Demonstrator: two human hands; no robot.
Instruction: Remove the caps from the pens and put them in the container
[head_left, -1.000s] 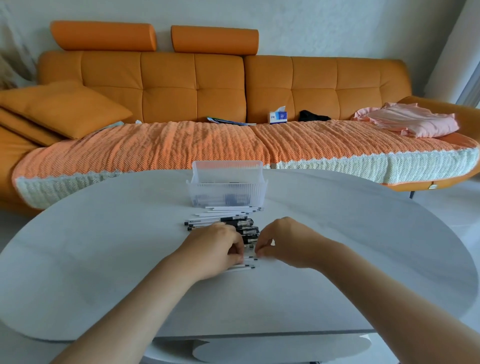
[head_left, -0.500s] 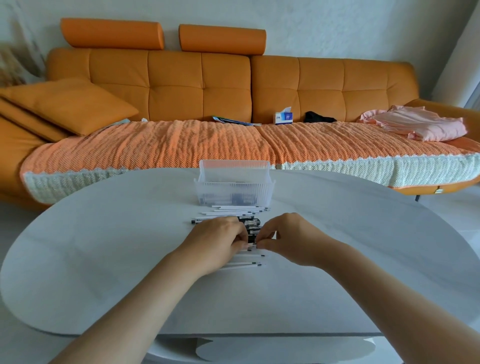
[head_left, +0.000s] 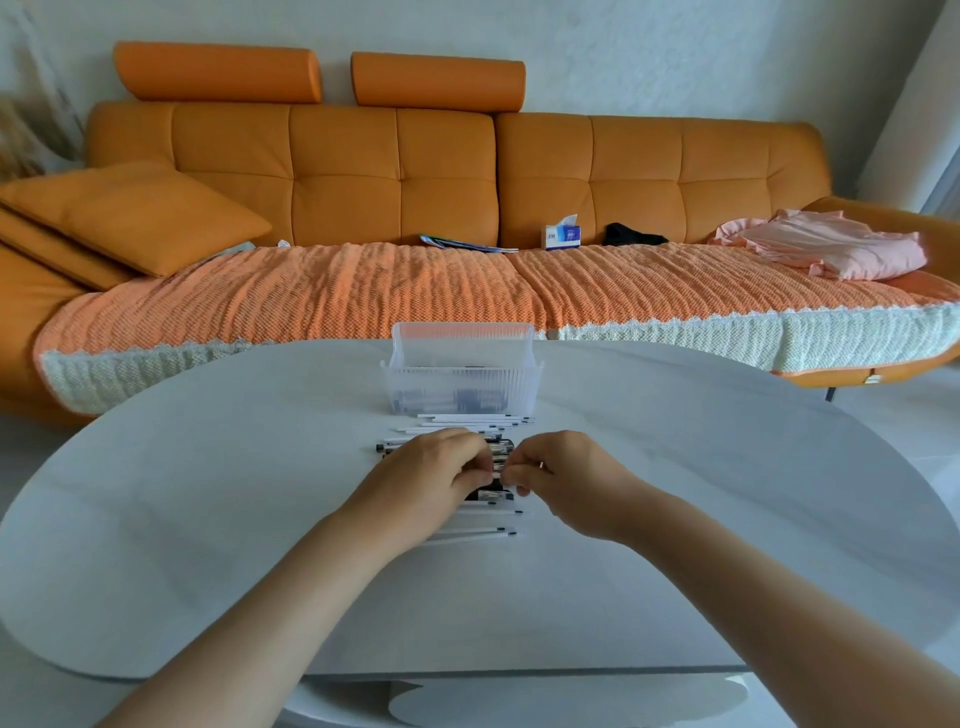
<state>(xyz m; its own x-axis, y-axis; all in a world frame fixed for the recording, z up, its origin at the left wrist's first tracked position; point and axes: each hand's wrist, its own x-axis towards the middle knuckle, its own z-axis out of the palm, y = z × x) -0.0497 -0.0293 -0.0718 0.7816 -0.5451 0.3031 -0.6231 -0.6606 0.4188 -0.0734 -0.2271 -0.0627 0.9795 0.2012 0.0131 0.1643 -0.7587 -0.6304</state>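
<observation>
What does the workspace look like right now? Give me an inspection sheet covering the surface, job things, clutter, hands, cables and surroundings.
Surface: white oval table.
Job's things: pens lie in a row in front of the container. The container is clear and ribbed, with dark things inside that are too blurred to name.
Clutter: nothing seen on the table.
Hands: left hand and right hand meet over the row, and both appear to pinch one pen.
Cables: nothing seen.
Surroundings: orange sofa behind the table, bearing a cushion, a tissue box and a pink cloth.
</observation>
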